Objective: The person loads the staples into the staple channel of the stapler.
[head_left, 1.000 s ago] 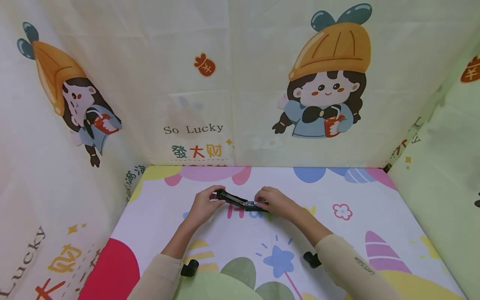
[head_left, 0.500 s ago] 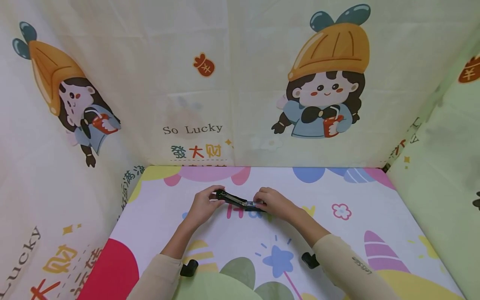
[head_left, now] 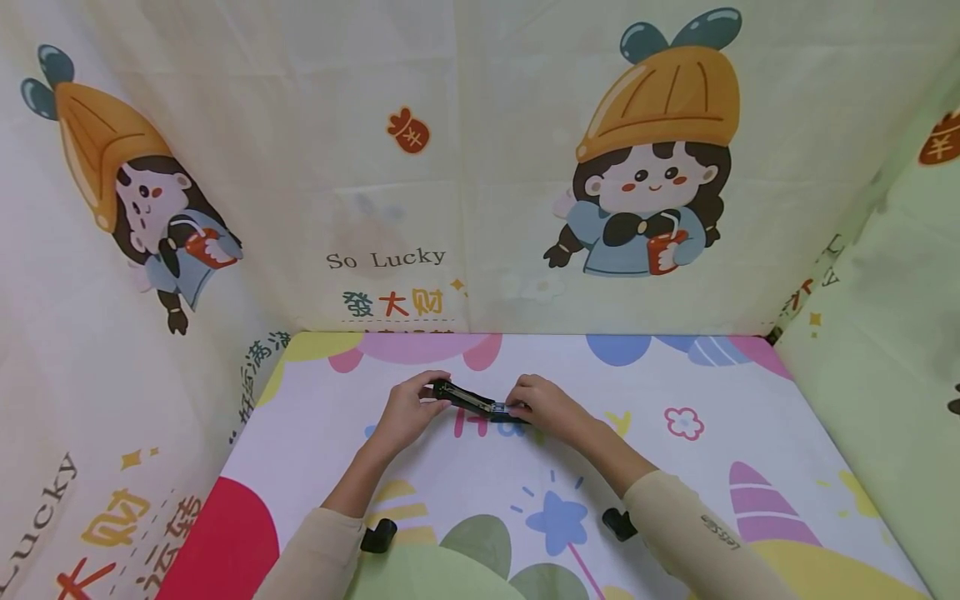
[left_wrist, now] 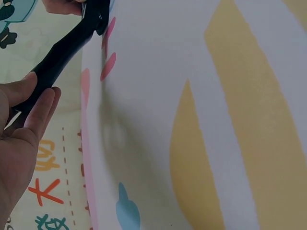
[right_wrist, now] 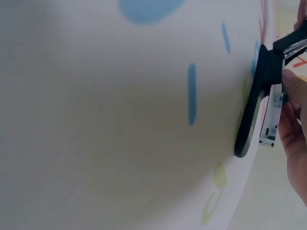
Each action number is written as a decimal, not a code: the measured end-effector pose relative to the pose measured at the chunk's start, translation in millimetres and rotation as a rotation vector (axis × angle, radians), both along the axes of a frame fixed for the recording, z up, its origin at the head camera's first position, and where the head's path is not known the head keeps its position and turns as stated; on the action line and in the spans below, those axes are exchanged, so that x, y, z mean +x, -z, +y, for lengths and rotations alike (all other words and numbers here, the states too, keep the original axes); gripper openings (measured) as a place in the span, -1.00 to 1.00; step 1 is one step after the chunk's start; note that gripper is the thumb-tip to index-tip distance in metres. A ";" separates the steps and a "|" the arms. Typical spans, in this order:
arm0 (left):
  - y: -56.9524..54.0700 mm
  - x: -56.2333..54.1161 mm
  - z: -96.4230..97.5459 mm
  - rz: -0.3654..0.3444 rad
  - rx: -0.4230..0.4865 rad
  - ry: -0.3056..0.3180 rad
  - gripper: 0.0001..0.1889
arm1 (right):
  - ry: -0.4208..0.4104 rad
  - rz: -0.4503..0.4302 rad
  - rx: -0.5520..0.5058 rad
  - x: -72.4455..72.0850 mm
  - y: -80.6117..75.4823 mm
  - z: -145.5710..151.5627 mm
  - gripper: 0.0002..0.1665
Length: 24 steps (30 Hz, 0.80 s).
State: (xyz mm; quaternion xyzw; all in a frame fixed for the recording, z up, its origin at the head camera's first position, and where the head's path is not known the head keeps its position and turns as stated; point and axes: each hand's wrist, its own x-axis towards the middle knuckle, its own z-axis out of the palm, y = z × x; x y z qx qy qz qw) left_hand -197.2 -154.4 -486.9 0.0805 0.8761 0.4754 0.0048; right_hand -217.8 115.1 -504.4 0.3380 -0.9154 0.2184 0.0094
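A black stapler (head_left: 467,398) is spread wide at its hinge, held over the far middle of the table. My left hand (head_left: 407,410) pinches the end of its raised top arm between thumb and fingers; the left wrist view shows this grip on the dark arm (left_wrist: 60,57). At the other half, my right hand (head_left: 553,408) holds the metal staple channel (right_wrist: 272,117) near the hinge, thumb on one side and fingers on the other. Below the channel, the black base (right_wrist: 252,108) angles away, with a gap between them. Whether staples lie under my right fingertips I cannot tell.
The table (head_left: 480,475) has a white cover printed with colourful shapes and letters. Pale printed cloth (head_left: 510,167) hangs behind it and along both sides. Black wrist-worn pieces (head_left: 379,536) show at both sleeves.
My right hand has shifted very slightly left along the stapler. My left hand and the stapler's raised arm stay almost where they were.
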 end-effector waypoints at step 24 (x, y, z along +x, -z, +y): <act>4.4 -3.3 -2.1 0.017 0.016 0.017 -0.55 | -0.043 0.166 -0.053 3.7 4.2 2.7 -0.81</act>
